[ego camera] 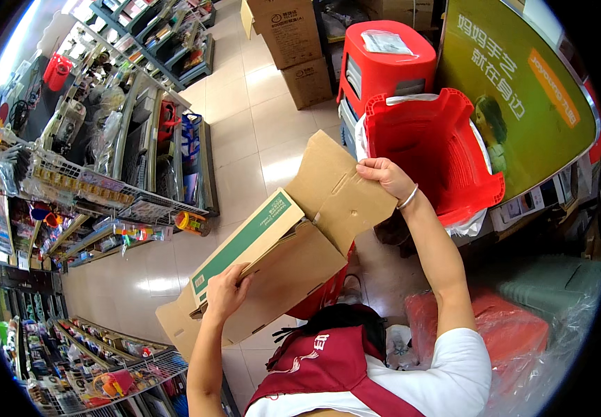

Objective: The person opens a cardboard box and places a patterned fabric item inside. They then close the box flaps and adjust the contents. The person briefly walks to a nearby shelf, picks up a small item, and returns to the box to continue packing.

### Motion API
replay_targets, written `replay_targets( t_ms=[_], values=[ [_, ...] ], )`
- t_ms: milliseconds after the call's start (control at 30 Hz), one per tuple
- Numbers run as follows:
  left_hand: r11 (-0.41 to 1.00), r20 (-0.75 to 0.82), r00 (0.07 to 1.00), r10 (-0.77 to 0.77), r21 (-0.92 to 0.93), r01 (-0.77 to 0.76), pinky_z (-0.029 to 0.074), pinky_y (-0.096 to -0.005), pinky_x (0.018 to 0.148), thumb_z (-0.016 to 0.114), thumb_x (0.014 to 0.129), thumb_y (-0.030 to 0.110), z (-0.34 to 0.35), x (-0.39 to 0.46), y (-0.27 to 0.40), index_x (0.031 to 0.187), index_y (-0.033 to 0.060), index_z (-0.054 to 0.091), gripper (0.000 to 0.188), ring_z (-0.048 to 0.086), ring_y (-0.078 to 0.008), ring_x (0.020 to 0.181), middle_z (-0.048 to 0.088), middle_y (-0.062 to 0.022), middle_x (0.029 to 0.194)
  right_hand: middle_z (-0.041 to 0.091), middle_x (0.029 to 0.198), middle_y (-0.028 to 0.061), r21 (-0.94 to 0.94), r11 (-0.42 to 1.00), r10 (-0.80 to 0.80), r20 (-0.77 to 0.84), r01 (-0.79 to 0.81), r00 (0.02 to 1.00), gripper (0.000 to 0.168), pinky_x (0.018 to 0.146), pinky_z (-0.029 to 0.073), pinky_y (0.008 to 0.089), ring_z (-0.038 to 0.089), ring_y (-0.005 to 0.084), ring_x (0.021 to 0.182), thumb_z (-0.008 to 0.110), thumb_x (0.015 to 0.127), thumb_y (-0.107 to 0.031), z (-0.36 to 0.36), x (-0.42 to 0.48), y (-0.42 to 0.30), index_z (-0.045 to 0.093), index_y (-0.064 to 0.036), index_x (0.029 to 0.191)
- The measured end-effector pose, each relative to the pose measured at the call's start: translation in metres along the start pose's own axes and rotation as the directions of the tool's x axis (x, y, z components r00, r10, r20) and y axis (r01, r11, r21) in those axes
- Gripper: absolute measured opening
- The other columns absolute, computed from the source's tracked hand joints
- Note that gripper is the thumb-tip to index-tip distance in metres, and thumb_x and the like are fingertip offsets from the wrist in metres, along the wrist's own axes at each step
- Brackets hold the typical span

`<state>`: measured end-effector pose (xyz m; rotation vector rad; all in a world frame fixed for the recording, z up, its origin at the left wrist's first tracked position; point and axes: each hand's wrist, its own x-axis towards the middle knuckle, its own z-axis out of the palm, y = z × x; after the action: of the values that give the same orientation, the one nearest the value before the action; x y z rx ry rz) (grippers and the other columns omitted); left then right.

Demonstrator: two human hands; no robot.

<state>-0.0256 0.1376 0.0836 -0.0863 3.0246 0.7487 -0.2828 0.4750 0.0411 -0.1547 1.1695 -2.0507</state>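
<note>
A long cardboard box [284,276] with a green printed band on one side lies tilted across the space before me, its flaps spread at both ends. My left hand [227,291] grips the box's edge beside the green band, near the lower left end, thumb on the cardboard. At the upper right end my right hand [388,180], with a bangle at the wrist, pinches the outer edge of the large end flap [342,193]. The inside of the box is mostly hidden. Part of something red shows beneath the box.
Red plastic stools [389,57] are stacked at the upper right, beside an upturned red stool [415,140] and a green advertising board [519,88]. Cartons [290,41] stand behind on the tiled floor [238,172]. Loaded wire shelves [118,177] line the left. Plastic-wrapped red goods [509,328] lie at the lower right.
</note>
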Motion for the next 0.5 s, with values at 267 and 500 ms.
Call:
replay_targets(
  t_ms=[267, 500],
  values=[
    [0.999, 0.048, 0.998, -0.029, 0.035, 0.028, 0.052, -0.0386, 0.075, 0.071, 0.083, 0.025, -0.018, 0.02, 0.03, 0.11, 0.0043, 0.064, 0.035, 0.065, -0.0336, 0.085, 0.067, -0.0153, 0.098, 0.068, 0.095, 0.0033, -0.122, 0.992, -0.011, 0.043, 0.016, 0.999, 0.021, 0.073, 0.051, 0.0222, 0.065, 0.0073, 0.082, 0.056, 0.096, -0.016, 0.004, -0.003, 0.0, 0.063, 0.0, 0.108],
    [0.997, 0.004, 0.999, -0.05, -0.063, 0.05, 0.051, -0.0386, 0.078, 0.082, 0.068, 0.023, -0.039, 0.019, 0.031, 0.112, -0.0002, 0.063, 0.053, 0.066, -0.0321, 0.086, 0.066, -0.0184, 0.094, 0.063, 0.114, 0.0085, -0.449, 0.863, -0.175, 0.167, 0.232, 0.97, 0.046, 0.089, 0.049, 0.0276, 0.06, 0.0123, 0.105, 0.048, 0.089, -0.002, 0.04, -0.007, -0.016, 0.046, 0.001, 0.135]
  ],
)
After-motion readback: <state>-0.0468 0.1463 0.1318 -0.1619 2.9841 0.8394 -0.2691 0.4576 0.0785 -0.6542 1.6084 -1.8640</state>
